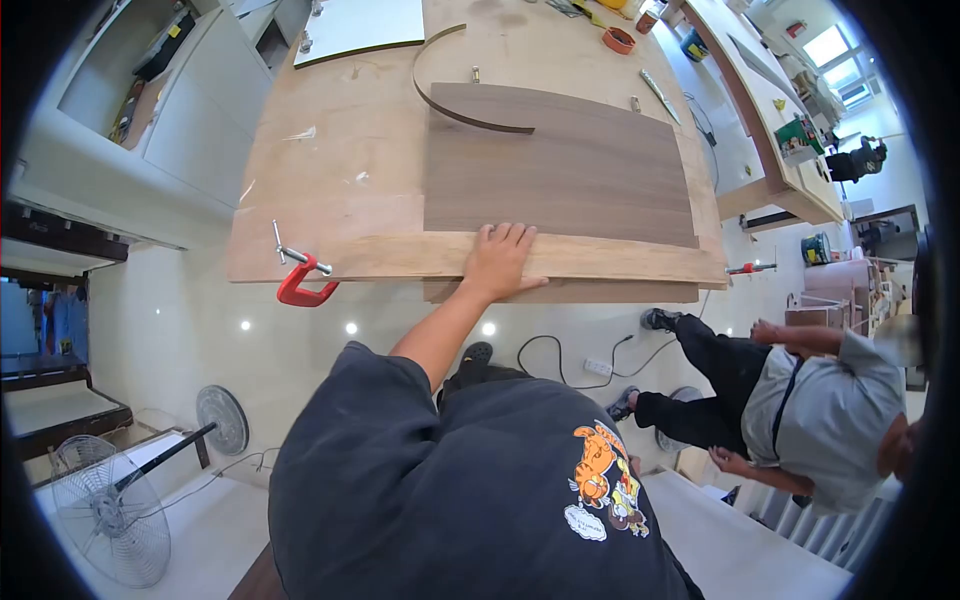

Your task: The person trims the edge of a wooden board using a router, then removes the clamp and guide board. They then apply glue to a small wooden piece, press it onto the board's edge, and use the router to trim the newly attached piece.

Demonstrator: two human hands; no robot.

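My left hand (497, 262) lies flat, palm down, on a long light wood strip (400, 256) that runs along the near edge of the plywood workbench (330, 140). Its fingers point away from me and the thumb sticks out to the right over the strip's edge. It grips nothing. Just beyond the fingertips lies a large dark brown veneered panel (560, 170). A thin curved dark band (440, 100) rests on the panel's far left corner. My right hand is out of view.
A red clamp (300, 285) pins the strip at the left and another clamp (750, 268) sits at the right end. A person in a grey shirt (810, 400) stands at the right. A cable and power strip (596, 366) lie on the floor, and a fan (110, 510) stands at lower left.
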